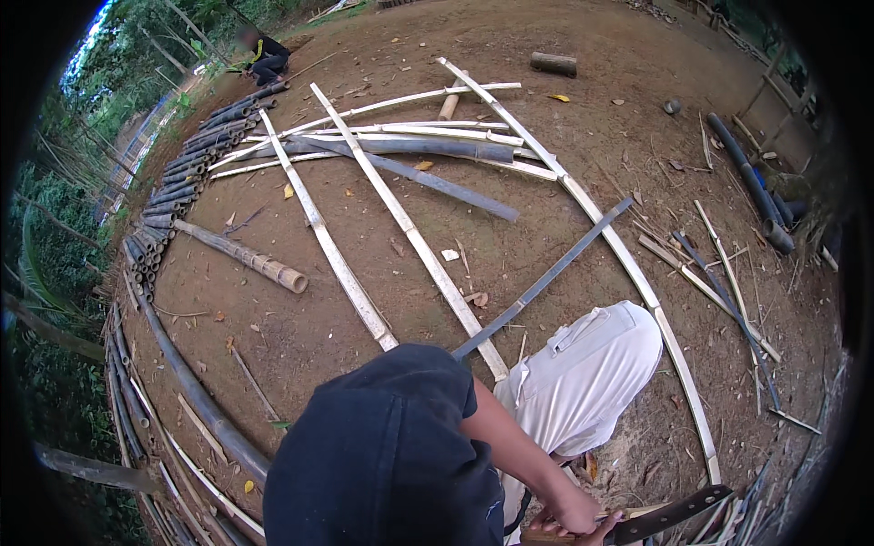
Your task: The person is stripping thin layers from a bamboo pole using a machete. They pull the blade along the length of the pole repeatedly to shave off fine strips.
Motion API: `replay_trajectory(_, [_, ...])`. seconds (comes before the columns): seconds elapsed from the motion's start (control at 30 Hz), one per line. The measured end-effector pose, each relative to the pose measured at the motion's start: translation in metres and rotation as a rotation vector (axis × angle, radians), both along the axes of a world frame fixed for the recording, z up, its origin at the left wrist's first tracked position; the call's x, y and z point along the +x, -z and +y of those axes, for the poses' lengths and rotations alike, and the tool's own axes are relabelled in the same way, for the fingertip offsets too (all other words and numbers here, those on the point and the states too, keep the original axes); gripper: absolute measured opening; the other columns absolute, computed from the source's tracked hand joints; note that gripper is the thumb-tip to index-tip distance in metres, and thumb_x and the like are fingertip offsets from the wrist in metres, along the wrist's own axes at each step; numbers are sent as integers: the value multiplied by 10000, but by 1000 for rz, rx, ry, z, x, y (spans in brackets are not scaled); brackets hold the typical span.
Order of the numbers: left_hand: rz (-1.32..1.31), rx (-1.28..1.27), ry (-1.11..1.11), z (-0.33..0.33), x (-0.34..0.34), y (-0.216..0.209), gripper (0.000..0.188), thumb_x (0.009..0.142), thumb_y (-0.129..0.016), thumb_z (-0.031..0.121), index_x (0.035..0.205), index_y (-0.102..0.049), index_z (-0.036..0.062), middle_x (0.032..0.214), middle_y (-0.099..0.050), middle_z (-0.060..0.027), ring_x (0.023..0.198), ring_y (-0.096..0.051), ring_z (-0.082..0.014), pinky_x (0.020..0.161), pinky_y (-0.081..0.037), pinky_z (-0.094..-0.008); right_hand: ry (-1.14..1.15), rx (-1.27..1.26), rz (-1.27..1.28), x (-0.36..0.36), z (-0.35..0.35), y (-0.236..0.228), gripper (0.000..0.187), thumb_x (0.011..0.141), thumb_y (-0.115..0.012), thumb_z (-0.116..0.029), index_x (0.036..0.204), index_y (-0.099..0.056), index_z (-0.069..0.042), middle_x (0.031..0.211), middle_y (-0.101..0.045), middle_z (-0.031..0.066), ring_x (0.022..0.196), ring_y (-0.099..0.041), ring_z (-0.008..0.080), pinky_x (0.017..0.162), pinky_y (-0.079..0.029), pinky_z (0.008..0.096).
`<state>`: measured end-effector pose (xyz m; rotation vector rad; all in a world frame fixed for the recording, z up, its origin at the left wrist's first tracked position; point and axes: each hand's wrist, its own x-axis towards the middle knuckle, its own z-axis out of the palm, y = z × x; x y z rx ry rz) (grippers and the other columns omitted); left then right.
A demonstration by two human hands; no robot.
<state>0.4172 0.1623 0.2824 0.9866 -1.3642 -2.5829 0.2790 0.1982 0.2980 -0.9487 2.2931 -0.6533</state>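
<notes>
My left forearm reaches from a navy sleeve (382,446) to the lower edge, past my knee in pale trousers (592,369). There my left hand (572,511) is closed, and what it grips is hidden. Fingers of my right hand (603,530) show right beside it, closed at the near end of a machete (678,516); the rest of that hand is cut off by the lower edge. The machete's broad dark blade has a row of holes and points to the right. Pale split bamboo lies just behind it.
Long split bamboo strips (405,223) lie crossed on bare earth ahead. A dark strip (546,278) slants by my knee. Stacked bamboo poles (196,155) line the left, and a cut bamboo piece (246,257) lies near. A person (266,59) crouches far left. Offcuts (719,282) litter the right.
</notes>
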Motion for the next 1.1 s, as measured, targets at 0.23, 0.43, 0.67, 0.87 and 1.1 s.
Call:
replay_trajectory(0.23, [167, -416, 100, -12, 25, -71, 534, 906, -614, 575, 1116, -556, 87, 996, -660, -180, 924, -655, -329, 661, -509, -493, 74, -59, -392, -26, 0, -5, 597, 916, -634, -497, 1123, -657, 63, 1071, -687, 184, 944, -650, 262, 801, -537, 415])
replay_trajectory(0.43, [445, -1552, -984, 11, -3, -20, 476, 886, -703, 440, 1144, -525, 82, 1116, -553, -157, 982, -607, -363, 798, -497, -477, 190, 35, -877, -51, -11, -9, 600, 957, -561, -461, 1172, -606, 98, 1105, -669, 197, 952, -644, 277, 788, -543, 388])
replay_trajectory(0.67, [1065, -1109, -991, -18, -37, -40, 249, 1020, -521, 242, 855, -463, 65, 750, -586, -85, 663, -600, -257, 603, -474, -334, -217, -461, -114, -14, -4, -15, 552, 967, -573, -412, 1147, -595, 109, 1033, -668, 210, 865, -631, 282, 710, -530, 378])
replay_trajectory(0.87, [992, -1381, -1127, -53, -55, -60, 166, 1022, -466, 151, 950, -534, 18, 667, -574, -95, 580, -613, -237, 523, -474, -348, -117, -481, -39, -18, 1, -17, 524, 970, -584, -382, 1135, -589, 116, 992, -668, 217, 817, -623, 285, 672, -521, 374])
replay_trajectory(1.1, [853, -1248, -1358, -84, -51, -96, 242, 1048, -372, 189, 888, -433, 19, 640, -448, -67, 491, -448, -189, 493, -364, -319, -118, -656, 138, 13, 8, -46, 325, 961, -611, -347, 1033, -678, -37, 703, -687, 156, 559, -625, 290, 525, -484, 408])
